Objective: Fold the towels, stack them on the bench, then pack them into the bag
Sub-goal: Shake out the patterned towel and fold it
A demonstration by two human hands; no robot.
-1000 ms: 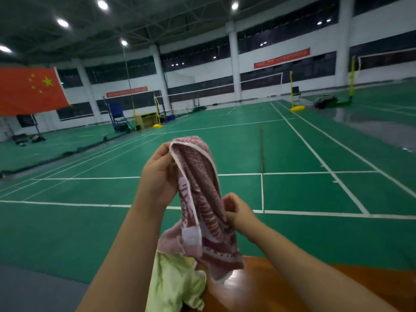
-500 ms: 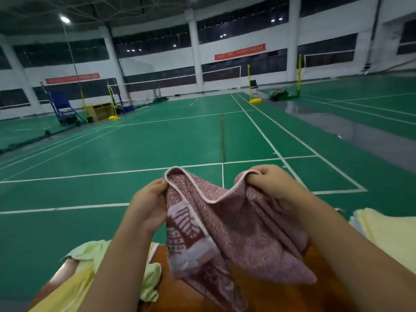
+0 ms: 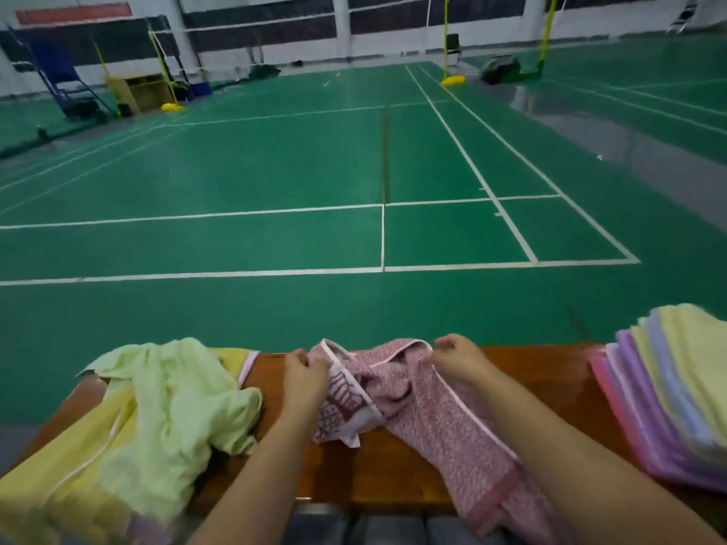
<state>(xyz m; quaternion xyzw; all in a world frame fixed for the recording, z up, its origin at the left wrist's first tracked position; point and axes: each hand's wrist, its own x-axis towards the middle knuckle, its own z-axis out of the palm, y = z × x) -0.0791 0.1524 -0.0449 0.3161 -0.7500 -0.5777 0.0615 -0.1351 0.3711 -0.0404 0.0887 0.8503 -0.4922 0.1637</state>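
Note:
A dusty-red patterned towel (image 3: pixel 436 422) with a white hem lies rumpled across the brown wooden bench (image 3: pixel 393 477). My left hand (image 3: pixel 305 377) pinches its far left corner and my right hand (image 3: pixel 458 357) pinches the far edge a little to the right, both low over the bench. One end of the towel hangs over the near edge of the bench. A stack of folded towels (image 3: pixel 676 395) in yellow, lilac and pink sits at the right end. Unfolded light-green and yellow towels (image 3: pixel 157 411) lie in a heap on the left.
Beyond the bench stretches a green badminton court (image 3: pixel 275 171) with white lines. Yellow net posts (image 3: pixel 446 37), a blue umpire chair (image 3: pixel 59 76) and a yellow box stand far back by the wall. No bag is in sight.
Both hands have brought the red towel down from chest height onto the bench and spread its top edge apart. The view has tilted downward, so the folded stack now shows fully.

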